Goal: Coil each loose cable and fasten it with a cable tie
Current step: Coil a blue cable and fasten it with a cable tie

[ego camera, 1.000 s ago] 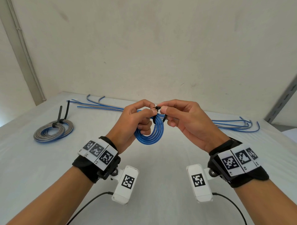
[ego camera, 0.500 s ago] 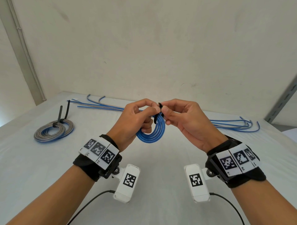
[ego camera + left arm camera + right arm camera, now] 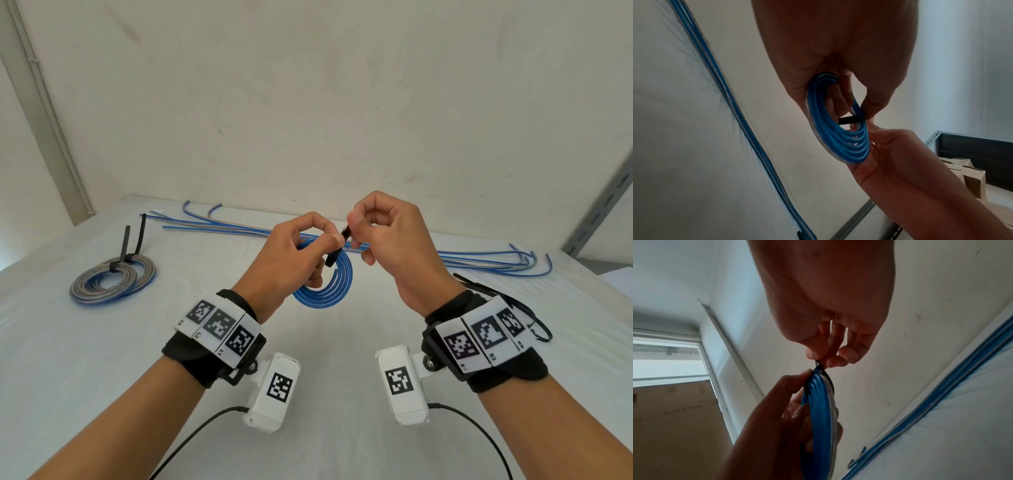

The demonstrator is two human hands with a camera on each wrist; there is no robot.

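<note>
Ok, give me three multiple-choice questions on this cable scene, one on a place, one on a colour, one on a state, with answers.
1. Where does the tied grey-blue coil lie?
A. table's left side
B. table's right side
C. in the hands

2. What colour is the cable tie on the blue coil?
A. white
B. black
C. red

3. What is the right hand doing?
A. resting flat
B. pinching the tie's end
C. holding scissors

Answers: 1 A, it rests left of the left hand. 2 B, a dark strap crosses the loops. 3 B, fingertips grip the strap.
</note>
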